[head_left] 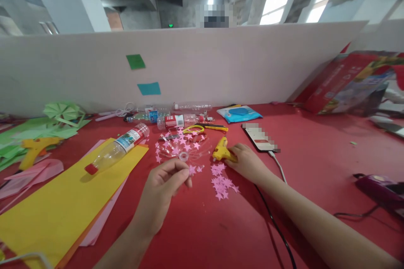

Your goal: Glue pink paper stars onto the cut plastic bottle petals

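My left hand (167, 185) is closed in a pinch above the red table. A small pink paper star (192, 170) shows at its fingertips, with another star just to the right. My right hand (248, 162) grips the handle of a yellow hot glue gun (221, 151), its nozzle pointing down and left. Below the glue gun lies a loose pile of pink stars (222, 185). Beyond my left hand, clear plastic strips (167, 149) carry more pink stars around a clear ring (183, 156). Yellow-handled scissors (193, 129) and a yellow utility knife (217, 127) lie behind them.
A plastic bottle (110, 155) rests on yellow paper (63, 206) at left, near a second yellow glue gun (33, 151). More bottles (173, 122) lie at the back. A blue wipes pack (240, 113) and a cabled phone (260, 138) sit right of centre. A white partition (205, 63) stands behind.
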`<state>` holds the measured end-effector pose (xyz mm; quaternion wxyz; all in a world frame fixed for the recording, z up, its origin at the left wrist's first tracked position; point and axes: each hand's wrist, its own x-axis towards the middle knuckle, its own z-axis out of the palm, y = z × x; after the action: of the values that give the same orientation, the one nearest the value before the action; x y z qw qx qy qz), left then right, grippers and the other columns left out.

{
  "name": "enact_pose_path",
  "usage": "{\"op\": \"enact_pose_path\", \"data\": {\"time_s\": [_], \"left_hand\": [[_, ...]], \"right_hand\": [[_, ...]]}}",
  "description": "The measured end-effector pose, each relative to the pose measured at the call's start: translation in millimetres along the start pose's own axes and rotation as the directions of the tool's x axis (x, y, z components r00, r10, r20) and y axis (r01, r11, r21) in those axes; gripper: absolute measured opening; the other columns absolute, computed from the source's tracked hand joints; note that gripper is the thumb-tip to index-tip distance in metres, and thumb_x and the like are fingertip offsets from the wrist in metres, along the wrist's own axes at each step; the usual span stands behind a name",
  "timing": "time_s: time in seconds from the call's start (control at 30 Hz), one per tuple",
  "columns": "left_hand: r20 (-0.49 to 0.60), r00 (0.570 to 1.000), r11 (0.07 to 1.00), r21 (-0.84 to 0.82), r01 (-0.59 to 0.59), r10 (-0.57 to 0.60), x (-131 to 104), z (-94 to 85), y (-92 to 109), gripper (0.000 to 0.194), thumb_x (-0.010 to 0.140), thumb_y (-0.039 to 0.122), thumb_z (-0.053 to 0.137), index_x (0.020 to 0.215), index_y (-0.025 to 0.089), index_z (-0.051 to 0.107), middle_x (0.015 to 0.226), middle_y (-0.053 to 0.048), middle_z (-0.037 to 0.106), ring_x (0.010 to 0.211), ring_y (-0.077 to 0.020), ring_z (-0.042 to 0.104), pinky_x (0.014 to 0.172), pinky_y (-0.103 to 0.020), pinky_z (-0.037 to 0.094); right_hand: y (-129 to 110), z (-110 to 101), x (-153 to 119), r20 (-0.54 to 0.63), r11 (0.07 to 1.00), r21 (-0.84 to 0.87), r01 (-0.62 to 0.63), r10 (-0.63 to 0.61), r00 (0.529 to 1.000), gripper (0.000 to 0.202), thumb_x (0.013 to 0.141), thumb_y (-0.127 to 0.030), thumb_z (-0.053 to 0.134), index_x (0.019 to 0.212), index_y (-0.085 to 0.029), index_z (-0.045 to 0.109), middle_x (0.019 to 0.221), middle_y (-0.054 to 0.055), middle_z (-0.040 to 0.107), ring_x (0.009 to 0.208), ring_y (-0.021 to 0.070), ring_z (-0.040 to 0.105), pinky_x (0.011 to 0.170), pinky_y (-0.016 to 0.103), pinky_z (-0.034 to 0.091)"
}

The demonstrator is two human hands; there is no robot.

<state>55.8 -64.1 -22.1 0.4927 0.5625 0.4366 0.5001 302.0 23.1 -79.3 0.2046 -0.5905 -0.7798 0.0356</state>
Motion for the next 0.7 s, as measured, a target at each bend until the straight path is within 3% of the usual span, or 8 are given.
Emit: {"op": "enact_pose_path", "data": {"time_s": [0.07, 0.13, 0.2, 0.27, 0.33, 0.4, 0.47, 0.7], "left_hand": [[0.028, 0.997, 0.993, -0.087, 0.074, -0.072, -1, 1.5, 0, 0.017, 0.081, 0.026, 0.056, 0.066, 0.019, 0.057, 0.057, 0.004, 0.056, 0.046, -0.0048, 0.03, 0.045, -0.019, 0.025], [0.051, 0.99, 0.98, -0.149, 0.136, -0.129, 0, 3.0, 1, 0.016, 0.079, 0.024, 0.056, 0.064, 0.018, 0.056, 0.056, 0.004, 0.055, 0.046, -0.0044, 0.03, 0.044, -0.019, 0.023], [0.075, 0.979, 0.963, -0.185, 0.198, -0.187, 1, 4.8, 0, 0.017, 0.078, 0.024, 0.057, 0.062, 0.017, 0.055, 0.055, 0.004, 0.054, 0.045, -0.0041, 0.029, 0.044, -0.019, 0.021], [0.096, 0.964, 0.943, -0.205, 0.263, -0.248, 2, 7.1, -1, 0.017, 0.076, 0.024, 0.058, 0.062, 0.016, 0.055, 0.054, 0.004, 0.053, 0.045, -0.0039, 0.028, 0.043, -0.019, 0.019], [0.107, 0.951, 0.925, -0.224, 0.306, -0.289, 3, 9.5, -3, 0.015, 0.075, 0.024, 0.059, 0.063, 0.015, 0.055, 0.053, 0.004, 0.053, 0.044, -0.0038, 0.027, 0.043, -0.02, 0.018], [0.121, 0.946, 0.914, -0.244, 0.323, -0.302, 3, 11.9, -3, 0.015, 0.073, 0.023, 0.059, 0.062, 0.015, 0.055, 0.052, 0.005, 0.051, 0.044, -0.0038, 0.027, 0.042, -0.02, 0.017], [0.132, 0.942, 0.906, -0.263, 0.333, -0.308, 3, 13.6, -3, 0.015, 0.072, 0.023, 0.059, 0.059, 0.015, 0.053, 0.05, 0.006, 0.048, 0.043, -0.0038, 0.026, 0.042, -0.02, 0.016], [0.159, 0.921, 0.879, -0.279, 0.386, -0.354, 1, 15.5, -1, 0.013, 0.067, 0.023, 0.059, 0.058, 0.016, 0.052, 0.045, 0.007, 0.043, 0.041, -0.0038, 0.022, 0.041, -0.02, 0.013]], "right_hand": [[-9, -5, -2, -0.075, 0.999, -0.015, 0.046, -0.047, 0.996, 0.019, 0.081, -0.027, 0.058, 0.092, -0.012, 0.062, 0.098, 0.016, 0.06, 0.094, 0.029, 0.054, 0.085, 0.041, 0.041], [-26, -15, -10, -0.213, 0.985, 0.027, 0.169, -0.16, 0.964, 0.017, 0.086, -0.026, 0.054, 0.097, -0.014, 0.06, 0.102, 0.015, 0.06, 0.097, 0.0277, 0.053, 0.087, 0.041, 0.041], [-48, -26, -21, -0.354, 0.912, 0.129, 0.389, -0.324, 0.877, 0.01, 0.09, -0.02, 0.048, 0.091, -0.018, 0.058, 0.092, 0.01, 0.062, 0.088, 0.0216, 0.056, 0.08, 0.036, 0.045], [-70, -35, -33, -0.404, 0.813, 0.186, 0.551, -0.448, 0.798, 0.008, 0.089, -0.014, 0.051, 0.092, -0.019, 0.056, 0.087, 0.006, 0.062, 0.081, 0.0177, 0.056, 0.073, 0.031, 0.045], [-86, -39, -41, -0.431, 0.732, 0.132, 0.668, -0.565, 0.704, 0.01, 0.087, -0.011, 0.053, 0.093, -0.019, 0.056, 0.084, 0.004, 0.063, 0.076, 0.0169, 0.055, 0.07, 0.031, 0.044], [-94, -40, -45, -0.416, 0.694, 0.034, 0.719, -0.644, 0.641, 0.011, 0.087, -0.008, 0.053, 0.091, -0.018, 0.057, 0.081, 0.004, 0.064, 0.072, 0.0167, 0.053, 0.068, 0.031, 0.042], [-95, -39, -45, -0.395, 0.683, -0.059, 0.728, -0.686, 0.611, 0.012, 0.087, -0.006, 0.052, 0.09, -0.016, 0.058, 0.078, 0.004, 0.065, 0.069, 0.0166, 0.052, 0.065, 0.031, 0.04], [-90, -38, -46, -0.374, 0.665, -0.196, 0.721, -0.73, 0.572, 0.012, 0.084, -0.006, 0.055, 0.093, -0.013, 0.059, 0.079, 0.005, 0.065, 0.07, 0.0172, 0.05, 0.066, 0.033, 0.039]]}}
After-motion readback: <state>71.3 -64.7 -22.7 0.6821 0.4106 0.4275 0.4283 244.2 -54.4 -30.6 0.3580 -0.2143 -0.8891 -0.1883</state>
